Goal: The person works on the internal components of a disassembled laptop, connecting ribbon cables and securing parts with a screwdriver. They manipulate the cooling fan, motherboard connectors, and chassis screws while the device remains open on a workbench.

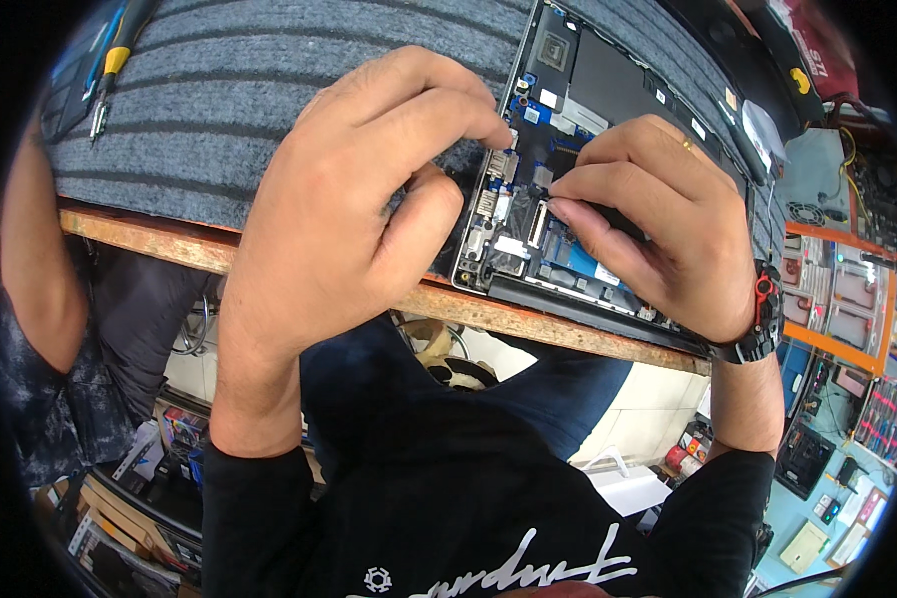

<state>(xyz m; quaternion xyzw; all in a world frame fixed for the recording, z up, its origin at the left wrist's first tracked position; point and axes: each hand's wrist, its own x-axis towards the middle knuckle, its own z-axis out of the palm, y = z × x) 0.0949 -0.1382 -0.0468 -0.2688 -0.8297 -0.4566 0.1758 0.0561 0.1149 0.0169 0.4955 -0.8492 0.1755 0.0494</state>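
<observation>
An opened laptop base [608, 75] lies on the bench with its inside showing: a circuit board with blue parts, metal port housings [498, 164] along its left edge and a black battery-like block. My left hand [354, 189] arches over that left edge. Its index fingertip rests by the ports, the thumb is bent apart from it, and nothing shows between them. Over the board, my right hand [668, 209] pinches thumb and index finger together beside a slim white connector [538, 223]. Whatever the pinch holds is too small to make out. A black watch [762, 314] is on my right wrist.
A ribbed grey mat [219, 100] covers the bench, whose wooden edge [149, 236] runs in front of me. A yellow-and-black screwdriver [116, 62] lies far left, near another person's arm [40, 249]. Orange-framed trays of parts [837, 284] stand at the right.
</observation>
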